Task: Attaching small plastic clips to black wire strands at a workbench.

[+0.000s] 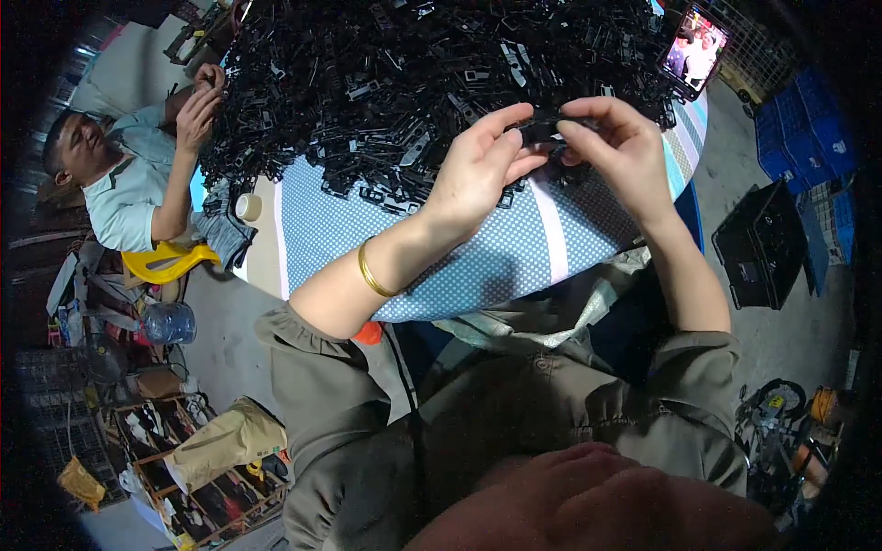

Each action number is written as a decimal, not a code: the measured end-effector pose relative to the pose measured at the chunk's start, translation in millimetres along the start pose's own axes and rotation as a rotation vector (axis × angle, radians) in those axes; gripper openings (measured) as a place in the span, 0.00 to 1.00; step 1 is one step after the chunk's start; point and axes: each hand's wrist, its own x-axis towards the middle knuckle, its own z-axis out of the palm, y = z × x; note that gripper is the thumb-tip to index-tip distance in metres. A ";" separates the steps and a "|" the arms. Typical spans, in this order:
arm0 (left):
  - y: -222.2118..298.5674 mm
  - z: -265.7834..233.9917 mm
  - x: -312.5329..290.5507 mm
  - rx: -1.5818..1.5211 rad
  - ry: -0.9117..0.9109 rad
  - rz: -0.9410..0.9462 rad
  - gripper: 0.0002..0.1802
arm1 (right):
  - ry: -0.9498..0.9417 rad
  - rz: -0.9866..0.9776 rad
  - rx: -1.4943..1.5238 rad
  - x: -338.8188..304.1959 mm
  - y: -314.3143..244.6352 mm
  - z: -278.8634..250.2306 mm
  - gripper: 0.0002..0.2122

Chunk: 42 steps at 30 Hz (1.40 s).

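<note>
My left hand (475, 174), with a gold bangle on its wrist, comes in over the near side of the table. Facing it is my right hand (617, 142). Both are closed, thumb and fingers pinching a small dark part (544, 136) between them; the fingers cover much of it, so its shape is unclear. Beyond and around my hands spreads a thick heap of small black slotted parts (367, 92), some with shiny faces. The heap lies on a patterned tablecloth (367, 234) of blue dots and pale stripes.
Across the table's left side sits a co-worker (129, 188), hands raised at the heap's edge. A tape roll (248, 207) stands near that corner. A lit phone (695, 53) is at the far right. Blue crates (804, 124) and a black case (761, 246) stand right on the floor.
</note>
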 end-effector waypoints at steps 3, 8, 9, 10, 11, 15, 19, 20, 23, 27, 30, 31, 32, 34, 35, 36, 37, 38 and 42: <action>-2.8 1.5 -0.2 0.021 -0.017 0.010 0.20 | 0.030 0.003 -0.054 -2.7 6.7 4.3 0.09; -9.7 -2.3 0.2 0.118 0.004 0.051 0.20 | 0.098 -0.321 -0.394 -4.5 6.6 7.3 0.06; -10.4 -2.5 -0.4 0.133 0.004 0.084 0.20 | 0.096 -0.322 -0.393 -5.3 5.5 8.2 0.06; -9.0 -1.7 -2.0 0.133 0.003 0.083 0.20 | 0.104 -0.343 -0.399 -6.9 4.4 8.1 0.06; -5.9 -1.0 -4.4 0.219 -0.029 0.117 0.21 | 0.112 -0.365 -0.405 -7.9 4.2 7.9 0.06; -2.5 0.5 -2.8 0.254 -0.062 0.127 0.24 | 0.135 -0.607 -0.564 -7.4 10.0 5.4 0.07; 4.6 -5.0 3.7 0.122 -0.178 0.072 0.25 | 0.001 -0.394 -0.327 -2.2 11.9 1.8 0.09; 5.3 -6.6 3.1 0.123 -0.177 0.068 0.25 | -0.112 -0.328 -0.190 3.7 13.9 -1.9 0.10; 8.5 -6.7 2.1 0.129 -0.245 0.142 0.27 | -0.351 0.073 0.189 3.2 1.6 -14.7 0.14; 17.0 -4.4 -0.1 0.220 -0.290 0.089 0.27 | -0.339 0.036 -0.010 4.2 4.2 -24.2 0.16; 13.9 -6.3 -1.3 0.222 -0.284 0.024 0.28 | -0.357 0.111 0.027 1.4 5.8 -24.6 0.16; 14.1 -3.6 -2.5 0.202 -0.312 0.021 0.27 | -0.425 0.035 0.019 0.6 -0.3 -31.1 0.15; 15.3 2.6 -7.0 0.182 -0.338 0.014 0.27 | -0.496 -0.033 -0.119 3.7 -1.0 -42.5 0.12; 16.7 20.1 -22.3 0.210 -0.372 -0.120 0.28 | -0.553 0.063 0.075 8.6 4.7 -64.2 0.13; 2.5 17.9 -25.4 0.513 -0.464 0.109 0.28 | -0.514 0.179 -0.001 7.5 -1.0 -65.6 0.15; -11.4 13.5 -28.0 0.818 -0.548 0.337 0.29 | -0.421 0.125 -0.255 5.1 -2.2 -56.8 0.14; -14.7 15.3 -29.0 0.948 -0.597 0.368 0.27 | -0.359 -0.019 -0.558 0.1 -3.8 -48.6 0.13; -15.9 18.0 -29.5 1.079 -0.651 0.399 0.25 | -0.282 -0.166 -0.857 -4.9 -6.5 -41.9 0.13; -2.7 11.1 -5.9 1.098 -0.530 0.724 0.12 | -0.271 -0.426 -1.054 -13.1 11.5 -25.1 0.10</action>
